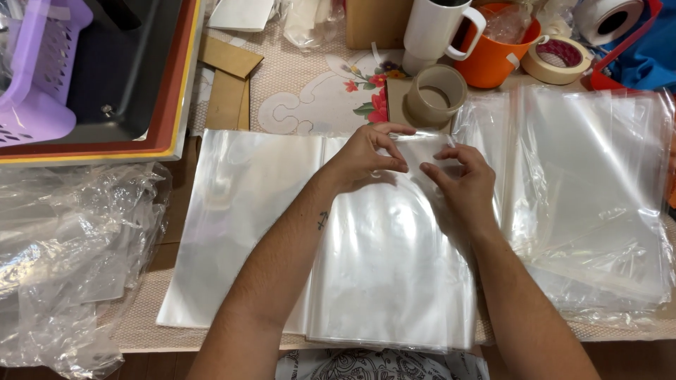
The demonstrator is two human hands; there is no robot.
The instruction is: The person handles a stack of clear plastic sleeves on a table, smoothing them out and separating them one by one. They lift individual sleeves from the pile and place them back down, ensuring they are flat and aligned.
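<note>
My left hand [366,156] and right hand [461,176] pinch the far edge of a clear flat plastic bag [387,267] lying on the counter [303,91].

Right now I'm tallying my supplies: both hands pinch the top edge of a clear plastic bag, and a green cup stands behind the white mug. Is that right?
Not quite. The cup behind the white mug is orange, not green, as the head view shows. The rest holds: the left hand and right hand pinch the top edge of the clear plastic bag.
</note>
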